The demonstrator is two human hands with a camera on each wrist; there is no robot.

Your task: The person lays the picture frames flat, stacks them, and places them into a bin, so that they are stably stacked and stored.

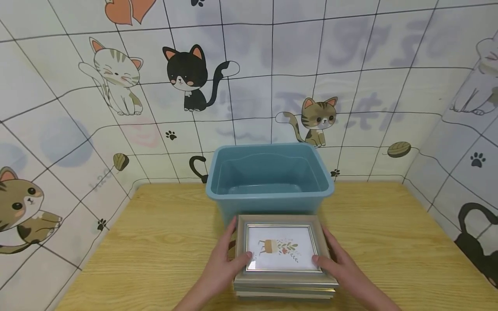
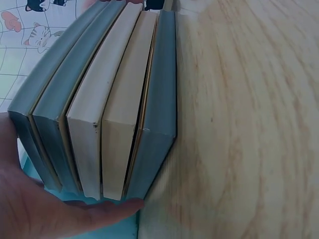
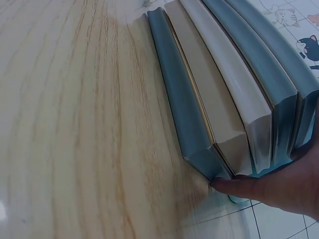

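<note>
A stack of several picture frames [image 1: 282, 248] lies on the wooden table, right in front of a blue plastic tub. The top frame has a silvery beige border around a drawing of a potted plant. On the left side, my left hand [image 1: 223, 261] grips the stack, thumb on the top frame. My right hand [image 1: 346, 263] holds the opposite side in the same way. Edges of the stacked frames [image 2: 119, 99] look grey-blue and cream in the left wrist view, with a finger reaching down to the bottom one. The right wrist view shows the right hand [image 3: 279, 186] likewise.
The blue tub [image 1: 270, 196] stands open behind the stack, its floor visible inside. Wood-grain table [image 1: 167, 229] spreads to both sides. A wall covering [image 1: 256, 95] with cartoon cats and grid lines closes off the back and both sides.
</note>
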